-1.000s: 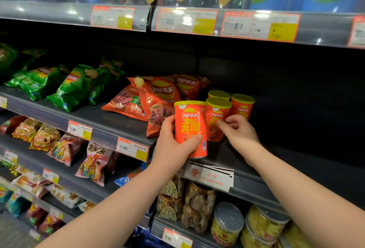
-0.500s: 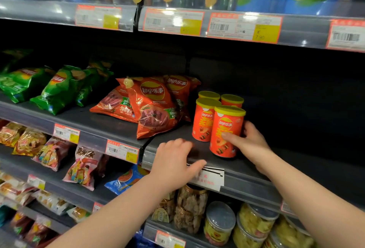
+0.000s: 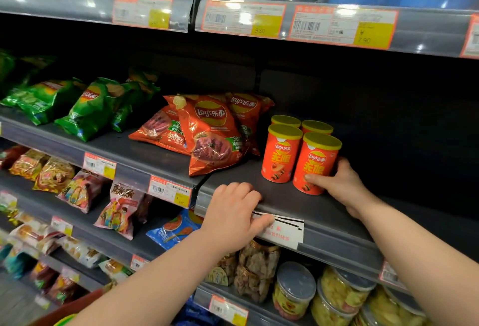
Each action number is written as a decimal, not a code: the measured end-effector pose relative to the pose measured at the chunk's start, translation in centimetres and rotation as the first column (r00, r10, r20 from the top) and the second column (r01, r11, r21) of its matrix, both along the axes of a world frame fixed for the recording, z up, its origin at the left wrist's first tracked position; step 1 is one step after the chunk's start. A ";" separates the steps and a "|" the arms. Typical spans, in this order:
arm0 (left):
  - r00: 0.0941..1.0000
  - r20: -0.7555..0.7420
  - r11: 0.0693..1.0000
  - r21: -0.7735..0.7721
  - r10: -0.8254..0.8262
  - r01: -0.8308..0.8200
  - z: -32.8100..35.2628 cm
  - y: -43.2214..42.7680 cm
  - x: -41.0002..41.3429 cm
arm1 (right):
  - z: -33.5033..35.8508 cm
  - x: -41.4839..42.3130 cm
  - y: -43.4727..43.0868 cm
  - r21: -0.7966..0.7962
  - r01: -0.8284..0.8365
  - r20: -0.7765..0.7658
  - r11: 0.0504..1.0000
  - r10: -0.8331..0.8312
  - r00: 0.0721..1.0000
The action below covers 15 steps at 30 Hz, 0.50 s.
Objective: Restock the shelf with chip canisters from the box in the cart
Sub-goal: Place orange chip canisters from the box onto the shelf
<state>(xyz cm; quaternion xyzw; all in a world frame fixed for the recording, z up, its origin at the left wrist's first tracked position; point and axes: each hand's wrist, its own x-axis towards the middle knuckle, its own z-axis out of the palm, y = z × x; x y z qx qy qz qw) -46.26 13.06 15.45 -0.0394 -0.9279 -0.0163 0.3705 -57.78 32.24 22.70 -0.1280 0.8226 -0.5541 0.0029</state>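
front-right Lay's canister (image 3: 317,165) upright on shelf (image 3: 298,203), touching three matching canisters (image 3: 281,152) | right hand (image 3: 342,185) wraps its lower side | red Lay's bags (image 3: 210,136) just left | left hand (image 3: 233,216) curled over shelf lip, thumb on white label (image 3: 287,232)

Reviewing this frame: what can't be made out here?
- Box: out of frame in the head view.
- Rear canisters: bodies hidden by the front canisters.
- Right hand grip: fingers hidden behind the front right canister.
- Left hand on the shelf edge: fingertips tucked under knuckles.
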 end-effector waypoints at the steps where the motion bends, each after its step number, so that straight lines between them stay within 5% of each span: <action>1: 1.000 -0.003 1.000 0.000 0.003 -0.003 0.0 0.0 0.0 | 0.0 -0.1 0.0 0.001 -0.006 0.004 1.000 0.006 1.000; 15: 0.998 0.066 1.000 0.005 -0.001 0.000 0.3 0.2 0.3 | -1.1 -0.1 0.1 0.119 0.101 0.005 0.988 -0.102 0.995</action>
